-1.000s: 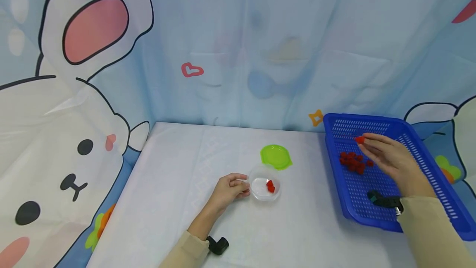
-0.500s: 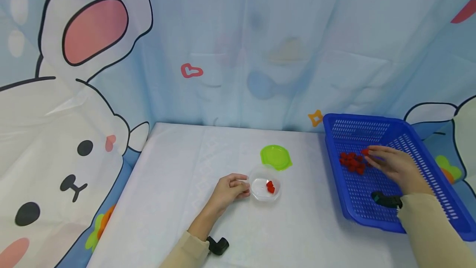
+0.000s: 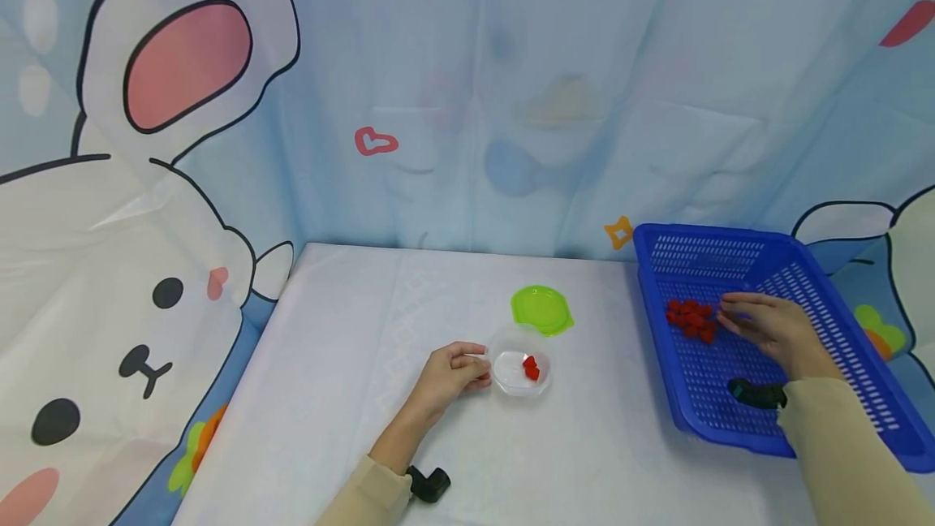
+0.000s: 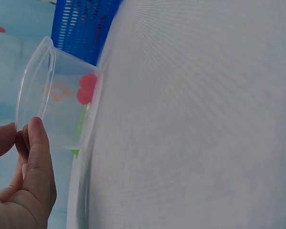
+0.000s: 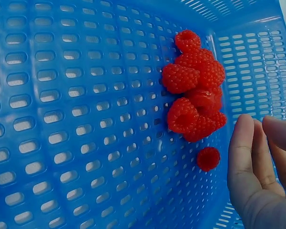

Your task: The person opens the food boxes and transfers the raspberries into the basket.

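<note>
My left hand [image 3: 451, 373] pinches the rim of a clear plastic tub [image 3: 514, 376] between thumb and fingers, and the tub stands on the table. Two red raspberries [image 4: 87, 88] seem to lie inside against its far side. Over the blue plastic basket [image 3: 668, 396] is my right hand [image 3: 777, 334], its thumb and fingertips slightly apart, and no fruit shows between them. A pile of raspberries [image 5: 195, 81] sits in the basket to the left of those fingers. One lone raspberry [image 5: 208, 159] lies just apart from the pile, near the fingertips.
A bright green lid [image 3: 542, 309] lies on the white table [image 3: 351, 307] just behind the tub. The basket's raised walls surround my right hand at the table's right side. A printed curtain [image 3: 438, 104] hangs behind the table.
My right hand has lowered into the basket, slightly right. The raspberry earlier held at its fingertips no longer shows there. The left hand and tub have stayed put.
</note>
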`<state>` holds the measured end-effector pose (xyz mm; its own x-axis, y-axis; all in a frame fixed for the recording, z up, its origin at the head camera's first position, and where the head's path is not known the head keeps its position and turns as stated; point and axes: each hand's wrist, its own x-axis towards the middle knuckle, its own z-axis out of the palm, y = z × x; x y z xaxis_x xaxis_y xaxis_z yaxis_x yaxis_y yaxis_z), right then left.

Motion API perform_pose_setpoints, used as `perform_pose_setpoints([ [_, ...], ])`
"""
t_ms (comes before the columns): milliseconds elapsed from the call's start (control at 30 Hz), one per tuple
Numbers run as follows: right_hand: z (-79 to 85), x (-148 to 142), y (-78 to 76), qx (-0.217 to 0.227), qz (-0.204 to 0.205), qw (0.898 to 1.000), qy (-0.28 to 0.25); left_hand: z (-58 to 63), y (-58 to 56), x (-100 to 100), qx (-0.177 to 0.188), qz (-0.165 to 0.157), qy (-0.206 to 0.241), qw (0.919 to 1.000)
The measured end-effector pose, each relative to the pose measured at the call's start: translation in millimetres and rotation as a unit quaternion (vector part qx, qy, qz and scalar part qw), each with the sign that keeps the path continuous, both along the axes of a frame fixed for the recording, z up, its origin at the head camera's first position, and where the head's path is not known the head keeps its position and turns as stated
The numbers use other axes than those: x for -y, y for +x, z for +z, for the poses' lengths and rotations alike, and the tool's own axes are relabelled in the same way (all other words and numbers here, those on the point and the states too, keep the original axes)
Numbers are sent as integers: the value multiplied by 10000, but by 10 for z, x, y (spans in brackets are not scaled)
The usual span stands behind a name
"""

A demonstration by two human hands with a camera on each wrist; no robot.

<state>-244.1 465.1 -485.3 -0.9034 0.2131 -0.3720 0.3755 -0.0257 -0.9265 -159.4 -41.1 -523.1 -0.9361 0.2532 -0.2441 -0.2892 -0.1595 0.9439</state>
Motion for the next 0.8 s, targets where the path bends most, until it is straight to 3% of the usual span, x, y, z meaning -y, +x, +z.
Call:
perform_pose_setpoints([
  [300, 35, 17, 25, 75, 10, 10000, -7, -12, 6, -7, -51, 30, 104, 9999],
  [533, 122, 75, 19, -10, 47, 9974, -712, 0, 9, -5, -23, 50, 102, 9999],
  [800, 376, 347, 78, -696, 905, 9853, -1272, -7, -2, -10, 3, 37, 56, 10000],
])
